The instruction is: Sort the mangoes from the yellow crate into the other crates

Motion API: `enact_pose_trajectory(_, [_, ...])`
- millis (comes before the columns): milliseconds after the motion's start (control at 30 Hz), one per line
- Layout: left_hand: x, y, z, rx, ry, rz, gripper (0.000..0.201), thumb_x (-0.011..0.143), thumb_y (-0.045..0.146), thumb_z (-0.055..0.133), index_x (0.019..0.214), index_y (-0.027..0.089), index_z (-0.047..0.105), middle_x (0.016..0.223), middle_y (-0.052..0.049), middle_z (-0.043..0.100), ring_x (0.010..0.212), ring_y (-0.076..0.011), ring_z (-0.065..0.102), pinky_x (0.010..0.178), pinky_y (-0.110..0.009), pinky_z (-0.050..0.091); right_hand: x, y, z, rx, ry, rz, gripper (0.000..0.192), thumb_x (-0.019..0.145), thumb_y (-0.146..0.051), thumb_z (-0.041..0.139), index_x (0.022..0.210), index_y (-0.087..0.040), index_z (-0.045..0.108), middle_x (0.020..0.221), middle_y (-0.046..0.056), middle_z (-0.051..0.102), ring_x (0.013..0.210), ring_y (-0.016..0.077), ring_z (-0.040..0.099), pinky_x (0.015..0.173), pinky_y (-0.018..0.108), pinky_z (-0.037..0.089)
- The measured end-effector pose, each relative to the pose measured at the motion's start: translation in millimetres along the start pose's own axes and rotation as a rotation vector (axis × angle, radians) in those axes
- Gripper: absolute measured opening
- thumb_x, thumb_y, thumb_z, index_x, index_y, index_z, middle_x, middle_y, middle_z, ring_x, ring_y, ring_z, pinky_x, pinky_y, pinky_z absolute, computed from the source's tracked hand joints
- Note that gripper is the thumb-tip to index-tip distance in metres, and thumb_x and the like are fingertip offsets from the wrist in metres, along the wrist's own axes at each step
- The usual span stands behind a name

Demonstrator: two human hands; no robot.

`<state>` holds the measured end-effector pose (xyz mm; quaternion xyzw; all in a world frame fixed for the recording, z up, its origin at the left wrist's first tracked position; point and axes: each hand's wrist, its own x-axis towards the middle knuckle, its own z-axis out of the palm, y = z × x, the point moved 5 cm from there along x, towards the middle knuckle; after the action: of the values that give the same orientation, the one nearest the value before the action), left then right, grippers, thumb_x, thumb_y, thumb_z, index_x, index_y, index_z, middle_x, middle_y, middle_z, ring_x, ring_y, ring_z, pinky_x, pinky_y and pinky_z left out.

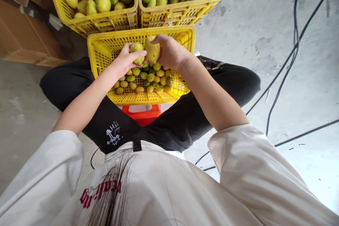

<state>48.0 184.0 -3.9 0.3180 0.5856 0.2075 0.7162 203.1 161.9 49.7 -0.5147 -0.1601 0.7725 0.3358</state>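
My left hand [126,59] is closed around a yellow-green lemon [137,48], thumb across its front. Beside it, my right hand [171,50] grips a larger yellow-green lemon [153,52]. The two fruits are side by side, close together; whether they touch is hard to tell. Both hands are above a yellow plastic crate [99,47] between my legs. Many small green and yellow lemons [150,77] lie on its floor, partly covered by my hands.
Two more yellow crates, the left one [103,21] and the right one [182,10], stand beyond, filled with larger green and yellow lemons. Cardboard boxes [25,31] are at the far left. Black cables [296,42] cross the concrete floor on the right. A red plastic object [144,116] shows below the near crate.
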Motion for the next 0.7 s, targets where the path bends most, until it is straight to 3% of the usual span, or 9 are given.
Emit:
enact_pose_trajectory(67, [-2.1, 3.2, 0.1, -0.003, 0.004, 0.002, 0.048, 0.099, 0.021, 0.084, 0.134, 0.028, 0.053, 0.131, -0.004, 0.076, 0.140, -0.0309, 0.078, 0.112, -0.045, 0.065, -0.8, -3.3, 1.7, 0.091, -0.052, 0.000, 0.015, 0.069, -0.027, 0.055, 0.082, -0.033, 0.050, 0.079, 0.000, 0.071, 0.120, 0.0244, 0.073, 0.103, 0.036, 0.062])
enact_pose_trajectory(133, [-7.2, 9.2, 1.5, -0.028, 0.000, 0.008, 0.045, 0.097, 0.018, 0.082, 0.131, 0.028, 0.055, 0.127, -0.002, 0.076, 0.140, -0.0279, 0.076, 0.111, -0.042, 0.064, 0.9, -3.9, -1.2, 0.111, -0.035, -0.010, 0.025, 0.063, -0.022, 0.052, 0.086, -0.031, 0.054, 0.083, 0.000, 0.073, 0.117, 0.0230, 0.074, 0.106, 0.035, 0.063])
enact_pose_trajectory(233, [-15.6, 19.1, 5.1, -0.102, -0.031, -0.005, 0.025, 0.100, 0.010, 0.064, 0.119, 0.026, 0.056, 0.114, 0.000, 0.074, 0.140, -0.0254, 0.075, 0.111, -0.041, 0.062, 5.7, -1.8, -5.3, 0.087, -0.002, -0.043, 0.032, 0.060, -0.019, 0.056, 0.090, -0.029, 0.056, 0.094, 0.000, 0.075, 0.112, 0.0231, 0.074, 0.106, 0.035, 0.065])
enact_pose_trajectory(333, [-17.2, 24.8, 7.6, -0.107, -0.078, -0.006, 0.025, 0.099, 0.006, 0.048, 0.115, 0.023, 0.056, 0.114, -0.002, 0.073, 0.143, -0.0278, 0.074, 0.115, -0.045, 0.059, 10.3, 0.4, -7.5, 0.063, 0.024, -0.078, 0.033, 0.056, -0.020, 0.058, 0.087, -0.030, 0.055, 0.100, 0.001, 0.075, 0.111, 0.0251, 0.073, 0.104, 0.039, 0.066])
enact_pose_trajectory(533, [-4.4, 13.5, 3.3, -0.006, -0.035, 0.003, 0.032, 0.093, 0.020, 0.072, 0.123, 0.029, 0.063, 0.118, -0.004, 0.079, 0.136, -0.0306, 0.078, 0.107, -0.044, 0.067, 14.6, 1.3, -16.9, 0.002, 0.111, -0.151, 0.045, 0.059, -0.018, 0.059, 0.102, -0.031, 0.060, 0.093, -0.002, 0.063, 0.097, 0.0231, 0.066, 0.098, 0.044, 0.066])
enact_pose_trajectory(700, [-0.8, 5.6, 2.4, 0.012, -0.041, 0.032, 0.040, 0.094, 0.018, 0.079, 0.127, 0.028, 0.059, 0.120, -0.003, 0.078, 0.120, -0.0258, 0.083, 0.099, -0.039, 0.068, 24.5, 9.5, -19.4, -0.073, 0.080, -0.149, 0.035, 0.058, -0.034, 0.065, 0.092, -0.033, 0.056, 0.084, -0.003, 0.065, 0.105, 0.0254, 0.069, 0.095, 0.043, 0.061])
